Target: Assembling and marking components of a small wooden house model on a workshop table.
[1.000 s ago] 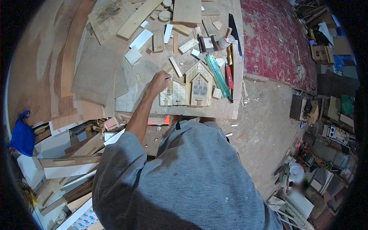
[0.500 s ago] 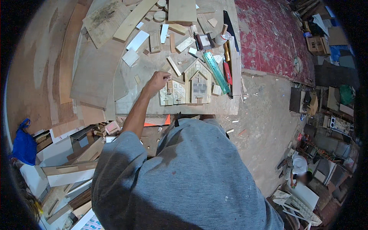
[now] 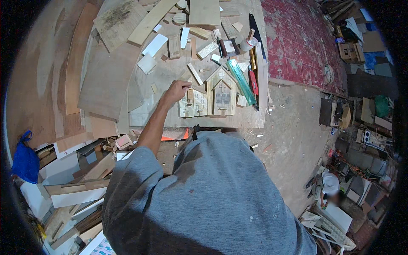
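1. Head view, location: a wooden house model point(image 3: 207, 103) sits on the worktop point(image 3: 146, 120), near the edge closest to the person.
2. Head view, completed: the gabled section point(image 3: 222, 80) carries a cross, dark window panes and roof trim; the left wing point(image 3: 200, 103) shows rows of window outlines.
3. Head view, outstanding: surfaces appear to be bare wood; judged assembled in the main, small detailing possibly unfinished. A narrow wood strip point(image 3: 195, 74) and a small wood block point(image 3: 241, 100) lie loose nearby.
4. Head view, grip: left hand point(image 3: 175, 92) at the wing's upper left, fingers pinched together; cannot tell whether they hold a small piece. Right hand not visible.
5. Head view, adjacent: a green strip point(image 3: 242, 83) lies right of the gable, a red-handled tool point(image 3: 253, 83) just beyond.
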Demonstrator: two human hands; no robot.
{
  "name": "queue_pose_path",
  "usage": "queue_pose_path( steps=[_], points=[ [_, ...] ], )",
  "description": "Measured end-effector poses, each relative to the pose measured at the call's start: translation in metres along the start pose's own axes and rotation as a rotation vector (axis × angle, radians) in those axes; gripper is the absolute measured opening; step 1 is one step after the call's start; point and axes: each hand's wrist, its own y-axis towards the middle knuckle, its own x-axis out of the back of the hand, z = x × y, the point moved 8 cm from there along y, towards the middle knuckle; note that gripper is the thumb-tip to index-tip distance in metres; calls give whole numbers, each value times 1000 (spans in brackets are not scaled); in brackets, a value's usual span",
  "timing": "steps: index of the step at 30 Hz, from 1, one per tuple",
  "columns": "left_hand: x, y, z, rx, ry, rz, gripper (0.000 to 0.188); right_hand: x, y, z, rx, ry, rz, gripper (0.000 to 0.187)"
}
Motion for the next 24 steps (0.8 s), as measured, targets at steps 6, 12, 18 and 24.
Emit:
queue_pose_path(
  steps=[6,12,18,24],
  points=[
    [-2,0,2,26,53,38,26,-1,5,2,5,-9,1,38],
    [0,1,3,-60,101,-24,23,-2,10,5,13,-14,2,39],
    [1,-3,-1,-55,97,-37,21,-5,17,6,20,-19,10,40],
    [0,-3,-2,-42,82,-24,24,-9,21,3,20,-13,13,41]
  ],
)
